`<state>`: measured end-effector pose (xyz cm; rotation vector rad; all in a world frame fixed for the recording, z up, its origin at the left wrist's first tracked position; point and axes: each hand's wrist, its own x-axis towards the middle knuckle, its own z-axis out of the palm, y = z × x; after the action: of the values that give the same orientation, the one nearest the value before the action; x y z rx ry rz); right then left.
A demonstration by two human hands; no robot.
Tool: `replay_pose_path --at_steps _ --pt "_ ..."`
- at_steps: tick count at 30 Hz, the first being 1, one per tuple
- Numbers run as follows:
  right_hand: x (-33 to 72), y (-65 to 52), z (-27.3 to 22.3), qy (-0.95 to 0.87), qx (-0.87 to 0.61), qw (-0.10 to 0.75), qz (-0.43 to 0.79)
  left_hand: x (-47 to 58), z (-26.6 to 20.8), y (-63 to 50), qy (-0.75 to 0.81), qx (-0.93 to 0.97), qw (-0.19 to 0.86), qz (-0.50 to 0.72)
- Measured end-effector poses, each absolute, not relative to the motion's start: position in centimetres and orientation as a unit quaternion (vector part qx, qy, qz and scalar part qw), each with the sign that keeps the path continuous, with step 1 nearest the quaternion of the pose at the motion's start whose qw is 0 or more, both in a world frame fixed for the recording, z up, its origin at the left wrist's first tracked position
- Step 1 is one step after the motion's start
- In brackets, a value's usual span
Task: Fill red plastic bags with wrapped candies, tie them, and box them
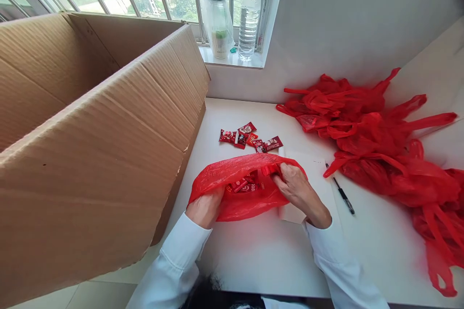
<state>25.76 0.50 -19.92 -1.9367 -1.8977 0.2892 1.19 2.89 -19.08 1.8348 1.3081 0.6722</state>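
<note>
A red plastic bag (250,212) lies on the white table in front of me, its mouth spread open toward me. Several small red wrapped candies (246,184) show inside it. My left hand (207,205) reaches into the bag's left side, and the red film hides its fingers. At the right side of the mouth, my right hand (292,183) is closed with its fingers curled inward, gripping bright red plastic that looks like part of the bag. Just beyond the bag lies a loose group of dark red candy packets (228,136).
A large open cardboard box (145,120) stands along the left. Many red plastic bags (366,130) are heaped at the right. A black pen (344,195) lies beside white paper (293,215). A water bottle (249,19) and a bagged cup (219,34) stand on the windowsill.
</note>
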Motion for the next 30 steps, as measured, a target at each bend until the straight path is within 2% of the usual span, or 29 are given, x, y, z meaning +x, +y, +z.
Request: replay_pose_path --at_steps 3,6,9,15,17,20,22,26,30 --pt "25.5 0.4 -19.2 -0.713 -0.660 0.204 0.119 1.4 -17.9 3.1 0.474 0.804 0.329 0.144" --pt "25.0 0.1 -18.3 -0.760 -0.588 0.237 0.143 2.6 -16.5 3.0 0.474 0.804 0.325 0.154" --pt "24.0 -0.4 -17.8 -0.783 -0.542 0.272 0.138 3.9 -16.1 2.8 0.489 0.743 0.393 0.231" --pt "22.4 -1.7 -17.2 -0.807 -0.485 0.304 0.144 5.3 -17.7 2.3 0.394 0.591 0.631 0.312" --pt "22.5 -2.0 -16.8 -0.794 -0.487 0.317 0.179 5.4 -17.8 2.0 0.385 0.534 0.668 0.347" --pt "23.2 -2.1 -16.7 -0.711 -0.523 0.396 0.253 5.1 -17.7 1.7 0.370 0.469 0.715 0.364" --pt "23.6 -1.7 -17.1 -0.641 -0.518 0.439 0.358 4.9 -17.6 1.8 0.381 0.455 0.719 0.362" --pt "23.8 -0.2 -18.7 -0.535 -0.442 0.453 0.560 5.2 -17.7 2.7 0.397 0.457 0.707 0.366" --pt "24.0 1.6 -20.1 -0.500 -0.451 0.495 0.549 6.0 -18.1 4.4 0.381 0.451 0.724 0.357"
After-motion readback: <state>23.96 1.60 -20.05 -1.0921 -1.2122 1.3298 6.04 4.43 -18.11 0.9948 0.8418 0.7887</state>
